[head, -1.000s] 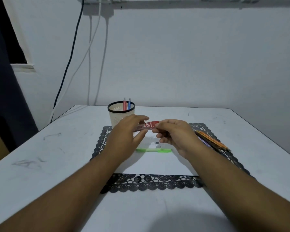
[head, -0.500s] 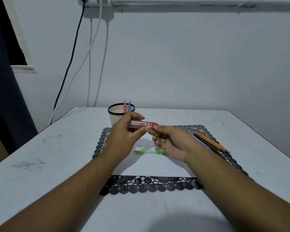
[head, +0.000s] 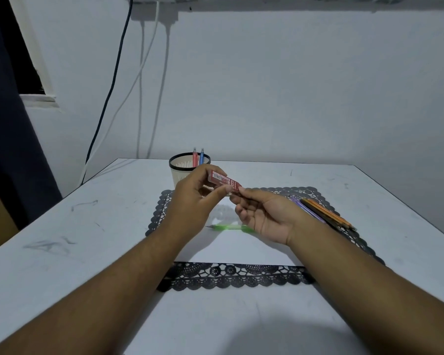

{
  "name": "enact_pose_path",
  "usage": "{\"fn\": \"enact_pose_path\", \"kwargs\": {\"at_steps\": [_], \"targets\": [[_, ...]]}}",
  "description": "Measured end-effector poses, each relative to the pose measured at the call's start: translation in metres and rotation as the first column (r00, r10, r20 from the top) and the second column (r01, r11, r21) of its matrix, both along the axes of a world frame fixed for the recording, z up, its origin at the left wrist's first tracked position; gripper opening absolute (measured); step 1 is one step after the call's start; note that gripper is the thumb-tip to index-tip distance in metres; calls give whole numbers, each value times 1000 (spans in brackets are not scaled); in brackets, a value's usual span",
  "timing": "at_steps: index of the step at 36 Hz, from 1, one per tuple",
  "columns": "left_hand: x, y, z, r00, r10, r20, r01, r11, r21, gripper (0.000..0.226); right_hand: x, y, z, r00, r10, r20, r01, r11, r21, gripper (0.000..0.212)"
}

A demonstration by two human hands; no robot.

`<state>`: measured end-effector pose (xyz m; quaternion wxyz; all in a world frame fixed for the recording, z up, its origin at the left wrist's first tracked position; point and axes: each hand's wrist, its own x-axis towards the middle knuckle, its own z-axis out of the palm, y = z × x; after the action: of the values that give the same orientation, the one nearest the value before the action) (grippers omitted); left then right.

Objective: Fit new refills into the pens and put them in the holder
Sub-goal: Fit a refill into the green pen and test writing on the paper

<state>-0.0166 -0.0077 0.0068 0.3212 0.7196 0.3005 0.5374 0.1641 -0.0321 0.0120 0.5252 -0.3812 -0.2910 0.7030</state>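
Nearest me on the lace-edged mat (head: 231, 279), green translucent pen (head: 228, 227) lies left-right, below both hands. Beyond it, left hand (head: 198, 201) grips the red refill case (head: 224, 181); right hand (head: 264, 213) pinches its lower right end. I judge opening comes next. Farthest, round mesh holder (head: 182, 170).

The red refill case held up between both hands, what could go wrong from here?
1. The red refill case is tilted above the table, gripped by the left hand and pinched at its lower end by the right hand; if that end opens, refills could spill.
2. The green pen lies just below and could get knocked.
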Motion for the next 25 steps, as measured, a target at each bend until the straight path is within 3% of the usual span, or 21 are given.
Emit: {"fn": "enact_pose_path", "kwargs": {"at_steps": [5, 14, 22, 25], "targets": [[1, -3, 3, 999, 0, -37, 1, 999, 33, 17, 1, -1, -1, 999, 25, -32, -26, 999, -21, 25], [0, -6, 5, 998, 1, -57, 4, 996, 91, 13, -4, -3, 1, 998, 46, -48, -49, 998, -47, 12], [-2, -5, 4, 999, -35, 5, 35, 999, 16, 18, 1, -2, 1, 999, 15, -34, -16, 999, -35, 23], [-2, -2, 2, 999, -41, 34, 42, 999, -27, 20, 5, 0, 1, 1000, -6, -3, 6, 1000, -7, 17]]}}
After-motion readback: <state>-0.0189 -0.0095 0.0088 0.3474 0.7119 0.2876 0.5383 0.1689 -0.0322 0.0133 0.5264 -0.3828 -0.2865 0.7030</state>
